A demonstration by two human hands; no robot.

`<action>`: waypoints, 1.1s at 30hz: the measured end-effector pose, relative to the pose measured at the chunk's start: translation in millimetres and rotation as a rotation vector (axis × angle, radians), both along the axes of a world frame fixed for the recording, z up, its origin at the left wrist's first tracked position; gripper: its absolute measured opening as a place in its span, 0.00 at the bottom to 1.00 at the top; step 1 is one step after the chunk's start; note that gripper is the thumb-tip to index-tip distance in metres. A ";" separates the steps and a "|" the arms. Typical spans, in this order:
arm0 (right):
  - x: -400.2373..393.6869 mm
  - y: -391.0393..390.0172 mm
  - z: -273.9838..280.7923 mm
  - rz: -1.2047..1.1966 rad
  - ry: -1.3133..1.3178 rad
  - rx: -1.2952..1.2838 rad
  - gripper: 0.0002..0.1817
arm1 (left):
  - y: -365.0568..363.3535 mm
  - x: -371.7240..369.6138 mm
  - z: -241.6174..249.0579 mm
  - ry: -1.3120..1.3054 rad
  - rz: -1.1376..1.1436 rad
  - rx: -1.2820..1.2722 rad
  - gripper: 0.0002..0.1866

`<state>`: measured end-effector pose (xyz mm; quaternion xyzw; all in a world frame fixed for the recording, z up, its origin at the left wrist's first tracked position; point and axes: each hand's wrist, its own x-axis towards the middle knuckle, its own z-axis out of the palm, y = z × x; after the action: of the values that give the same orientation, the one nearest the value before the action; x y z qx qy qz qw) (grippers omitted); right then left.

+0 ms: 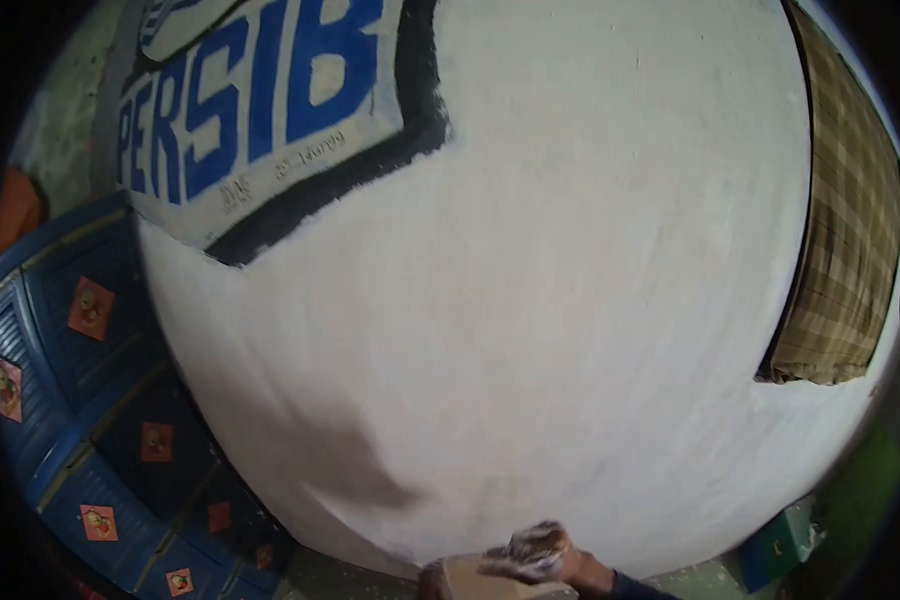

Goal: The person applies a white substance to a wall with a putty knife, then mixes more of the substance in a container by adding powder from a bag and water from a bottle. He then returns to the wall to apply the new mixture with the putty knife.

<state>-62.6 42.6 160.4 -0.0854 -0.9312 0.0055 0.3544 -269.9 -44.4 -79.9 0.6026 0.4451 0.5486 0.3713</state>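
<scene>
At the bottom edge, my right hand is closed around a crumpled greyish-white cloth-like bundle. Just under that bundle lies a pale beige, flat-sided object, cut off by the frame's lower edge. My left hand shows only in part, against the left side of the beige object, with its fingers mostly hidden. A dark sleeve covers my right forearm. Both hands are low in front of a white wall.
A blue and black drawer cabinet with square stickers stands at the left. The wall bears a painted blue emblem. A brown checked curtain hangs at the right, above a green box on the floor.
</scene>
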 end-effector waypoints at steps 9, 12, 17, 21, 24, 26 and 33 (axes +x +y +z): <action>37.5 -47.5 -59.1 -0.166 -0.107 -0.723 0.09 | -8.5 11.1 44.7 0.476 -0.158 0.063 0.62; 59.5 -58.8 -66.2 -0.293 -0.227 -0.585 0.11 | -19.1 33.6 40.8 0.021 -0.052 -0.019 0.55; 99.6 -101.7 -41.2 -0.358 -0.115 -0.210 0.09 | -27.6 58.4 52.9 0.188 -0.093 0.155 0.62; 137.1 -172.7 19.8 -0.411 0.508 -0.880 0.09 | -42.4 79.2 90.1 -0.168 -0.178 -0.081 0.63; 168.0 -211.3 46.7 -0.496 0.471 -0.367 0.11 | -58.7 93.3 170.6 0.013 -0.121 0.149 0.54; 185.2 -229.1 56.3 -0.477 0.571 -0.279 0.11 | -62.4 100.8 188.2 0.098 -0.103 0.274 0.51; 203.4 -270.2 64.6 -0.486 0.405 -0.295 0.14 | -92.2 126.0 221.0 0.166 -0.158 0.616 0.28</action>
<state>140.8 -227.6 225.0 -0.3519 -0.7835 0.0724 0.5069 -143.9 -136.6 141.1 0.7620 0.2388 0.5758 0.1754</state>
